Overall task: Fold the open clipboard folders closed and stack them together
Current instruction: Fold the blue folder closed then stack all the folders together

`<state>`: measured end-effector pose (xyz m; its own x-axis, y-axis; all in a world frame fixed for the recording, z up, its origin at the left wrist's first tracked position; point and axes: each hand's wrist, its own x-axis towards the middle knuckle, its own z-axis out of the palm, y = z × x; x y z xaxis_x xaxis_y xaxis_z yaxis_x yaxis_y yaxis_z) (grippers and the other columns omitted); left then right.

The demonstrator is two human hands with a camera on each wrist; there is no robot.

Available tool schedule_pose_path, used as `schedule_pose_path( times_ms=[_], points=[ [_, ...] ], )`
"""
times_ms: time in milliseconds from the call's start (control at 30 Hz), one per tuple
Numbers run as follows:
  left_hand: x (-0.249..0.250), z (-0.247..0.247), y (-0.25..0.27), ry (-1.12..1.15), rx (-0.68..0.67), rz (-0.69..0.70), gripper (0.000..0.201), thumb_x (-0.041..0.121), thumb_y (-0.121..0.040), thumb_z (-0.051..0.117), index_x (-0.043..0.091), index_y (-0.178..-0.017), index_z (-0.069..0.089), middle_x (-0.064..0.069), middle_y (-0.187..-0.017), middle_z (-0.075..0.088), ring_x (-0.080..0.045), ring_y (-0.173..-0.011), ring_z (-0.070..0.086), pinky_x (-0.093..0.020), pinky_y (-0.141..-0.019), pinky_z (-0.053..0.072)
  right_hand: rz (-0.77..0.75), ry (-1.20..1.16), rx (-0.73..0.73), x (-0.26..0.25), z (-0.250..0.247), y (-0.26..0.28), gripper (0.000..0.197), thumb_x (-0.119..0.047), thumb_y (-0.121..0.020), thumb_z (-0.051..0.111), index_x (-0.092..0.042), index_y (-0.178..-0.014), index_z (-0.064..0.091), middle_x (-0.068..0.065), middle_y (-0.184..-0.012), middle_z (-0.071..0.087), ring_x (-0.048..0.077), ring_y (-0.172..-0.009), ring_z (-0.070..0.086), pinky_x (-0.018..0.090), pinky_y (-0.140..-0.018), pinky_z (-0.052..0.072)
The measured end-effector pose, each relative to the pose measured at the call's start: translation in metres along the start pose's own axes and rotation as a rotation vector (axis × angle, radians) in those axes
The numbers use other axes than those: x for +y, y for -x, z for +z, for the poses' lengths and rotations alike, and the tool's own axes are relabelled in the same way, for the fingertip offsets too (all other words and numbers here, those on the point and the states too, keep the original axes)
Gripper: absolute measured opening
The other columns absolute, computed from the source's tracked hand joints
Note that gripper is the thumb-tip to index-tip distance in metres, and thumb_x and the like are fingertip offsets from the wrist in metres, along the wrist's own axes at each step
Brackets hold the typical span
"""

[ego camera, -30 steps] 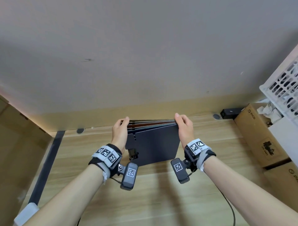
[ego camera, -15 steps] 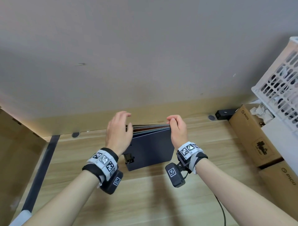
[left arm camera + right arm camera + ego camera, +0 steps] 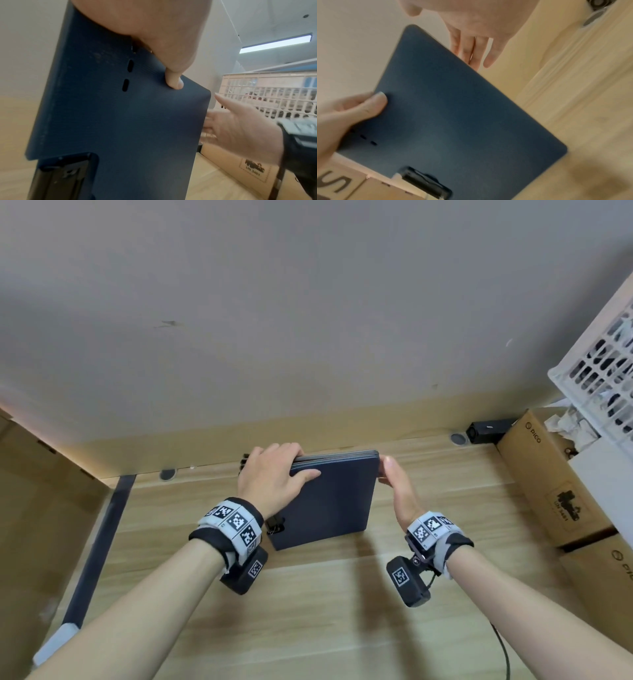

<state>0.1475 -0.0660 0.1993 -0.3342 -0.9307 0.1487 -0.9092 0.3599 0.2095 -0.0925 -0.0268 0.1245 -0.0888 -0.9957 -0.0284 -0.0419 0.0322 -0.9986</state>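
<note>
A stack of closed clipboard folders (image 3: 329, 501) stands tilted on the wooden table (image 3: 308, 611) near the wall, with a dark navy cover in front. My left hand (image 3: 274, 474) grips its top left corner, thumb pressed on the navy cover (image 3: 120, 121) and fingers wrapped over the top edge. My right hand (image 3: 397, 487) is held flat with straight fingers along the stack's right edge (image 3: 453, 115); whether it touches is unclear. A black clip (image 3: 275, 523) sticks out at the stack's lower left.
Cardboard boxes (image 3: 548, 474) line the right side under a white lattice crate (image 3: 599, 364). A small black device (image 3: 486, 429) sits at the back by the wall. A cable (image 3: 503, 645) trails under my right arm. A dark strip (image 3: 99, 542) runs along the table's left.
My right hand has let go of the stack's top corner and now lies flat beside its right edge. My left hand has shifted over the top left corner, thumb on the cover.
</note>
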Motion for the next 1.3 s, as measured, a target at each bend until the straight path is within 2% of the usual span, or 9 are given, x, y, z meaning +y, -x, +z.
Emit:
schedule_pose_path(
  times_ms=[167,367,500,667,767,900,1000,1133,1300],
  points=[
    [0.000,0.001,-0.005,0.042,-0.017,-0.025,0.036,0.064,-0.084,0.055,0.029,-0.081,0.049,0.015,-0.076,0.054,-0.015,-0.078,0.050,-0.035,-0.082,0.037,0.041,0.199,-0.128,0.039,-0.006,-0.001,0.034,-0.031,-0.083,0.070,-0.032,-0.116,0.061,-0.015,-0.113,0.070,0.004,-0.108,0.063,0.034,-0.097,0.049],
    [0.000,-0.004,0.002,0.026,-0.039,-0.012,0.036,0.068,-0.082,0.054,0.032,-0.089,0.053,0.017,-0.085,0.059,-0.013,-0.084,0.054,-0.036,-0.087,0.039,0.026,0.221,-0.056,0.055,-0.005,-0.015,0.022,-0.022,-0.074,0.075,-0.027,-0.095,0.073,-0.011,-0.094,0.076,0.009,-0.092,0.070,0.036,-0.089,0.054],
    [-0.024,-0.009,0.024,-0.001,0.036,-0.110,0.075,0.069,-0.070,0.067,0.025,-0.129,0.050,0.005,-0.122,0.061,-0.017,-0.114,0.054,-0.039,-0.104,0.038,-0.007,0.237,-0.098,0.059,-0.008,-0.013,0.023,-0.019,-0.076,0.076,-0.035,-0.092,0.073,-0.015,-0.093,0.075,0.004,-0.091,0.070,0.029,-0.087,0.053],
    [-0.062,0.007,0.063,0.575,-0.005,-0.438,0.123,0.038,-0.062,0.090,0.026,-0.154,0.008,0.007,-0.154,0.032,-0.006,-0.140,0.028,-0.032,-0.115,0.022,-0.025,0.214,-0.120,0.064,-0.010,-0.012,0.025,-0.016,-0.077,0.076,-0.026,-0.100,0.074,-0.010,-0.099,0.076,0.009,-0.095,0.071,0.035,-0.091,0.054],
    [-0.069,0.040,0.069,0.668,-0.226,-0.482,0.089,0.025,-0.067,0.088,0.021,-0.141,0.039,0.007,-0.135,0.053,-0.010,-0.124,0.047,-0.037,-0.113,0.035,-0.026,0.208,-0.118,0.064,-0.010,-0.013,0.026,-0.015,-0.075,0.077,-0.024,-0.099,0.074,-0.007,-0.100,0.076,0.014,-0.096,0.071,0.039,-0.092,0.054],
    [-0.067,0.075,0.063,0.634,-0.259,-0.511,0.043,0.012,-0.072,0.080,0.022,-0.107,0.058,0.006,-0.100,0.065,-0.020,-0.096,0.060,-0.034,-0.084,0.051,0.055,0.244,-0.099,0.073,-0.008,-0.010,0.027,-0.017,-0.069,0.081,-0.031,-0.091,0.074,-0.008,-0.094,0.077,0.014,-0.094,0.071,0.042,-0.091,0.054],
    [-0.071,0.083,0.061,0.571,-0.288,-0.470,0.034,0.017,-0.075,0.076,0.021,-0.106,0.064,0.004,-0.101,0.068,-0.020,-0.097,0.064,-0.030,-0.083,0.049,0.120,0.299,-0.068,0.086,-0.007,-0.006,0.023,-0.022,-0.066,0.082,-0.029,-0.088,0.075,-0.006,-0.091,0.077,0.015,-0.091,0.072,0.048,-0.089,0.054],
    [-0.090,0.085,0.064,0.385,-0.360,-0.372,0.035,0.051,-0.071,0.061,0.038,-0.103,0.061,0.014,-0.097,0.070,-0.016,-0.089,0.066,-0.035,-0.080,0.056,0.130,0.333,-0.038,0.081,0.002,-0.007,0.023,-0.013,-0.072,0.080,-0.032,-0.083,0.075,-0.007,-0.089,0.077,0.012,-0.088,0.073,0.046,-0.089,0.054],
    [-0.134,0.067,0.062,0.287,-0.421,-0.307,0.041,0.055,-0.070,0.060,0.037,-0.106,0.056,0.009,-0.097,0.069,-0.021,-0.084,0.063,-0.033,-0.073,0.053,0.125,0.338,-0.113,0.065,0.036,-0.021,0.025,-0.024,-0.072,0.079,-0.040,-0.091,0.076,-0.013,-0.095,0.077,0.011,-0.095,0.072,0.047,-0.093,0.053]
  ],
)
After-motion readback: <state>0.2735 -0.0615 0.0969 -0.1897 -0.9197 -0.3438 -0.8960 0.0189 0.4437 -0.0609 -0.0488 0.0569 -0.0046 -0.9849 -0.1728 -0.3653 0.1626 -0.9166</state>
